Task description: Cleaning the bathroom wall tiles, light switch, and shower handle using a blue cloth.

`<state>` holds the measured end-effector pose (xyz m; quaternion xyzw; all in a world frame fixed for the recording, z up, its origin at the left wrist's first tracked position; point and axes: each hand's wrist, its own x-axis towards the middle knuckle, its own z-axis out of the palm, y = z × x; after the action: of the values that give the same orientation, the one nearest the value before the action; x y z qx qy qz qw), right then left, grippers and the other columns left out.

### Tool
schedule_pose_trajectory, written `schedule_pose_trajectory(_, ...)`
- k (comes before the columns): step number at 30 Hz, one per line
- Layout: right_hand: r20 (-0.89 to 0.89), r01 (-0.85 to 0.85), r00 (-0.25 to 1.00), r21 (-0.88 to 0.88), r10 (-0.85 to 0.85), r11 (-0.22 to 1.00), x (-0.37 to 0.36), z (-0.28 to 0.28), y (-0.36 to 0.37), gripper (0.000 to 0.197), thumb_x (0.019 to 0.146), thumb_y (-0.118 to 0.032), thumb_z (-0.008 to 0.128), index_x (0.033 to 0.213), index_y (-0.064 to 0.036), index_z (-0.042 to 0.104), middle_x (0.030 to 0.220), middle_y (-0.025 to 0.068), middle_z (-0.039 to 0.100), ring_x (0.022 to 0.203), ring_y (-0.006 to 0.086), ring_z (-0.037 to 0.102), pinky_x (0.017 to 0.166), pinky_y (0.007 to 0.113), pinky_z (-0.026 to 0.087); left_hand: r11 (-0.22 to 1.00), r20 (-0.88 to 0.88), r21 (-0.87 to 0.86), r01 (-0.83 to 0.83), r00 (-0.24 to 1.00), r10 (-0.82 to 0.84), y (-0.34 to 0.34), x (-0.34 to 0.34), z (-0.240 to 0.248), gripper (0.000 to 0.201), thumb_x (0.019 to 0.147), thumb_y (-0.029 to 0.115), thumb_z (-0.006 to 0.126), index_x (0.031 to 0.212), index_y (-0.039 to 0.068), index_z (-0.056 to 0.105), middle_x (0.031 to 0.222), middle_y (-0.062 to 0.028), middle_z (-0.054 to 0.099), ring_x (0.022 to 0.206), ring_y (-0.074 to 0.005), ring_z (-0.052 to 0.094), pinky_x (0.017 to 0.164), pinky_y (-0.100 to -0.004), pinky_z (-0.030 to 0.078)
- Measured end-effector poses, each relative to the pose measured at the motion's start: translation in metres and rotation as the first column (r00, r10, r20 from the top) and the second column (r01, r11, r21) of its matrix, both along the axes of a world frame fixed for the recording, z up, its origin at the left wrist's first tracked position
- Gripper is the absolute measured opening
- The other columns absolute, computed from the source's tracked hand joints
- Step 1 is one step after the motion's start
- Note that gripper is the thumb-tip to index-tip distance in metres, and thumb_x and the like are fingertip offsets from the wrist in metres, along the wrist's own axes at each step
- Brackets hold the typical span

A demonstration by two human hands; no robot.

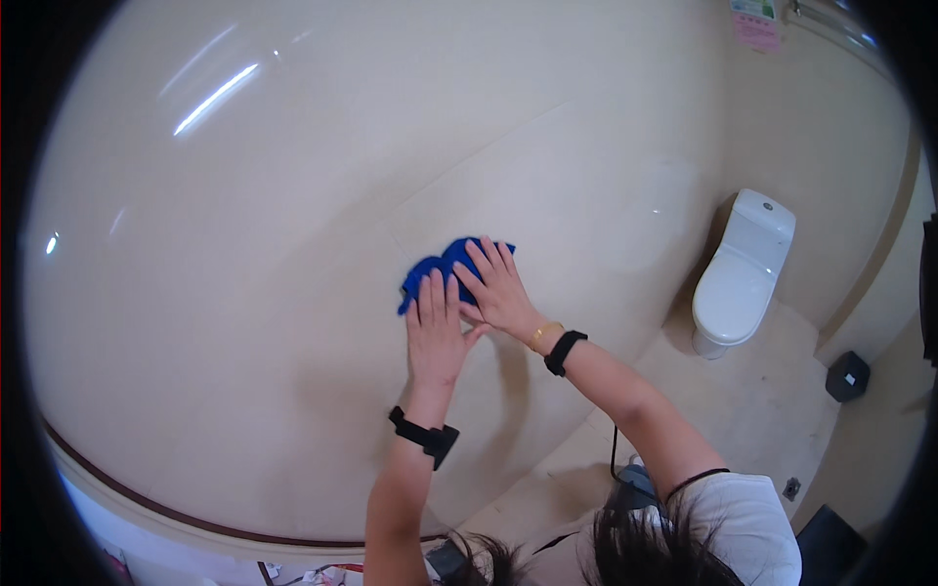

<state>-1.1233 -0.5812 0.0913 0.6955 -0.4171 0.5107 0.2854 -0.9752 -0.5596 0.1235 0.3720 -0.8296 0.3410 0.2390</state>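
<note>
Left of the toilet (740, 283), my left hand (436, 337) and right hand (504, 296) are flat open, pinning, not gripping, a blue cloth (452, 260) against the wall (274, 225). Probably light and floppy, so I'd just press mid-cloth.

A bathroom, a white toilet (738, 278) standing at 3 o'clock, a metal rail (842, 31) running at 2, a glossy pale wall (293, 186) gleaming at 10.

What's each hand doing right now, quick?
Left hand: open, fingers laid on the blue cloth against the wall.
Right hand: open, fingers spread, pressed on the same cloth.
</note>
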Motion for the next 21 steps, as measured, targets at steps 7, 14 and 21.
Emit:
schedule_pose_trajectory(7, 0.079, 0.100, 0.993, -0.236, -0.083, 0.967, -0.064, 0.140, -0.018, 0.060, 0.070, -0.031, 0.059, 0.125, -0.0123, 0.042, 0.136, 0.0141, 0.030, 0.126, 0.0350, 0.026, 0.100, 0.051, 0.019, 0.981, -0.119, -0.136, 0.136, 0.981, -0.153, -0.008, -0.079, 0.135, 0.101, 0.059, 0.055, 0.064, 0.134, 0.001, 0.022, 0.141, -0.0188, 0.016, 0.132, -0.0295, 0.014, 0.104, -0.0448, 0.014)
schedule_pose_trajectory(14, 0.065, 0.060, 0.997, -0.200, -0.048, 0.978, -0.122, 0.130, -0.031, 0.058, 0.072, -0.030, 0.059, 0.125, -0.0141, 0.043, 0.137, 0.0131, 0.030, 0.126, 0.0350, 0.025, 0.100, 0.052, 0.019, 0.995, -0.219, -0.070, 0.066, 0.973, -0.079, -0.013, -0.148, 0.118, 0.111, 0.051, 0.052, 0.071, 0.134, -0.001, 0.019, 0.140, -0.0228, 0.015, 0.131, -0.0338, 0.013, 0.103, -0.0479, 0.014)
schedule_pose_trajectory(21, -0.052, 0.026, 0.998, 0.042, -0.024, 0.999, -0.191, -0.026, -0.027, 0.055, 0.075, -0.038, 0.058, 0.123, -0.0131, 0.044, 0.135, 0.0148, 0.030, 0.125, 0.0368, 0.024, 0.100, 0.054, 0.017, 0.987, -0.033, 0.149, 0.055, 0.998, -0.050, -0.021, -0.189, -0.028, 0.109, 0.051, 0.054, 0.071, 0.132, 0.000, 0.022, 0.138, -0.0221, 0.021, 0.129, -0.0343, 0.019, 0.102, -0.0476, 0.018)
